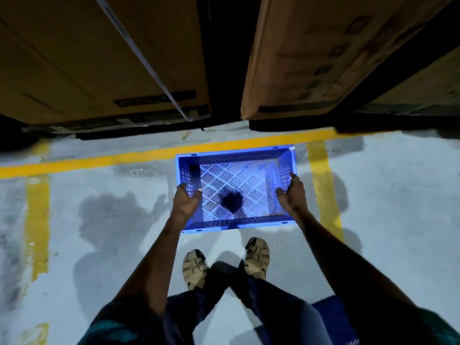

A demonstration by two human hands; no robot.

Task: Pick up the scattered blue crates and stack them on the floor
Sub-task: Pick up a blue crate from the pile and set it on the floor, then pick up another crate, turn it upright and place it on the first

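Centre of frame: our left hand [186, 198] and right hand [293, 195] each curl round a short wall of the blue crate [236, 188], thumbs inside, crate open side up. Below: sandalled feet [195, 268] on grey floor [398, 195]. Yellow line [104, 159] behind crate; cardboard boxes [99, 58] fill upper frame. Second blue crate [336, 319], lower right, partly hidden.

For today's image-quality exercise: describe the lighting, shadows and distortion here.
Head view: dim, bluish light; blue crate glows brightest; several overlapping shadows fall on the floor; cardboard boxes lean outward from wide-angle distortion; frame edges blur.
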